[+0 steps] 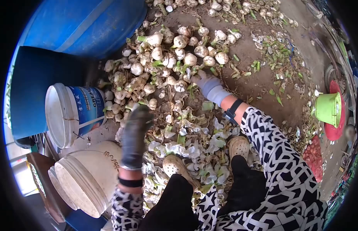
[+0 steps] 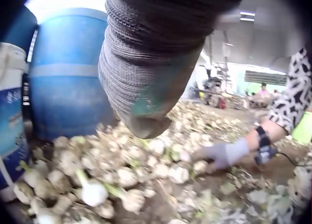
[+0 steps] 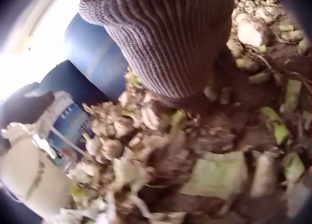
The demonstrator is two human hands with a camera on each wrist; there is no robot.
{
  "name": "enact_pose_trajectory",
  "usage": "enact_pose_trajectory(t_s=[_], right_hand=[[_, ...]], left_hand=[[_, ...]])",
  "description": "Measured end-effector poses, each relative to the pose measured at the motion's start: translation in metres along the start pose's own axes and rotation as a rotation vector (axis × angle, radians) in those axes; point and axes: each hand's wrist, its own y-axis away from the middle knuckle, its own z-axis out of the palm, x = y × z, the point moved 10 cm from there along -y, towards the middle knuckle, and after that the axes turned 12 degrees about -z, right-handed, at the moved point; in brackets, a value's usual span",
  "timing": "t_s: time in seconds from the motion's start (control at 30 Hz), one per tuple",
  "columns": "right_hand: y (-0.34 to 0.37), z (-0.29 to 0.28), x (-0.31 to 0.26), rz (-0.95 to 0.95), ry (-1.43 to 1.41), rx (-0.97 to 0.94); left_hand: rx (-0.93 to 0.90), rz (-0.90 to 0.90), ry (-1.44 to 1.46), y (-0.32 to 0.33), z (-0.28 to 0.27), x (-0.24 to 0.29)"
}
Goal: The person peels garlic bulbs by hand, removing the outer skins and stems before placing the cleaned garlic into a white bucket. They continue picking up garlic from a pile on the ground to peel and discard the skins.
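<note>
A wide heap of garlic bulbs [image 1: 190,59], with roots and cut green stems on them, lies on the dirt floor. My right hand [image 1: 210,87], in a pale grey knit glove, reaches down to the heap's near right edge. Its fingertips are right at the bulbs; I cannot tell whether they grip one. In the right wrist view the glove's cuff [image 3: 170,44] hides those fingers. Blurred, my left hand [image 1: 136,134] in a dark, coated glove hangs above the near left side. Its fingers look loosely extended, with nothing seen in them.
Left of the heap stand a large blue barrel [image 1: 82,23], a grease bucket [image 1: 83,106] and a cream bucket [image 1: 94,169]. Dry peels [image 1: 186,150] cover the floor around my clogs. A green bucket [image 1: 327,109] sits at the right, near a red net bag [image 1: 313,156].
</note>
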Motion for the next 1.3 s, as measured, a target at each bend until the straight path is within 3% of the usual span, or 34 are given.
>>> enact_pose_trajectory(t_s=[0.03,0.1,0.13,0.17,0.23,0.3,0.37,0.4,0.43,0.5,0.53,0.6,0.63,0.7,0.73,0.8,0.83,0.9,0.93,1.0,1.07,1.17,1.3], right_hand=[[0.004,0.005,0.0,-0.008,-0.002,-0.01],[0.028,-0.009,0.016,0.133,-0.779,0.362],[0.049,-0.005,-0.002,0.351,-1.627,0.353],[0.061,-0.023,-0.011,0.204,-1.368,0.426],[0.058,0.023,-0.025,0.117,-1.419,0.42],[0.065,0.004,-0.016,0.158,-1.097,0.37],[0.064,0.004,-0.003,0.161,-1.012,0.182],[0.065,-0.005,0.004,0.066,-0.807,0.27],[0.069,-0.008,0.009,0.054,-0.768,0.285],[0.073,-0.022,0.008,0.062,-0.604,0.096],[0.074,-0.013,0.012,0.064,-0.605,0.091],[0.081,-0.036,0.005,-0.18,-0.307,0.458],[0.083,-0.038,0.006,-0.182,-0.304,0.45],[0.084,0.002,0.019,0.094,-0.481,-0.032],[0.087,-0.009,0.014,0.092,-0.479,-0.038],[0.099,-0.01,-0.009,0.014,-0.46,-0.318],[0.102,-0.002,-0.008,0.017,-0.459,-0.312],[0.099,0.017,-0.01,-0.018,-0.82,-0.026],[0.096,0.031,-0.017,-0.011,-1.075,0.019],[0.092,0.009,-0.031,-0.029,-1.18,0.115],[0.084,-0.012,-0.046,-0.092,-1.439,0.281],[0.081,-0.038,-0.048,0.015,-1.33,0.324],[0.084,-0.075,-0.052,-0.132,-1.334,0.436]], left_hand=[[-0.045,-0.026,-0.063,-0.002,0.027,-0.013],[-0.001,0.429,-0.401,-0.005,0.067,-0.022],[0.052,0.536,-0.533,-0.006,0.082,-0.021],[0.112,0.635,-0.669,-0.005,0.095,-0.022],[0.139,0.455,-0.717,-0.027,0.102,-0.059],[0.079,0.154,-0.589,-0.052,0.087,-0.11],[0.063,0.086,-0.62,-0.06,0.07,-0.138],[0.003,0.04,-0.362,-0.063,0.065,-0.153],[-0.011,-0.083,-0.391,-0.061,0.062,-0.157],[-0.008,-0.059,-0.523,-0.056,0.063,-0.154],[-0.011,-0.064,-0.521,-0.055,0.066,-0.153],[0.204,0.238,-1.064,-0.046,0.08,-0.121],[0.202,0.234,-1.057,-0.049,0.086,-0.114],[0.237,0.282,-1.224,-0.059,0.1,-0.1],[0.215,0.213,-1.3,-0.072,0.1,-0.113],[0.177,0.211,-1.257,-0.086,0.1,-0.115],[0.133,0.209,-1.222,-0.089,0.103,-0.116],[0.152,0.269,-1.139,-0.07,0.106,-0.097],[0.172,0.306,-1.002,-0.06,0.102,-0.089],[0.189,0.388,-0.797,-0.042,0.101,-0.071],[0.19,0.424,-0.78,-0.02,0.114,-0.049],[0.218,0.544,-0.738,-0.006,0.117,-0.033],[0.159,0.521,-0.519,0.001,0.105,-0.021]])
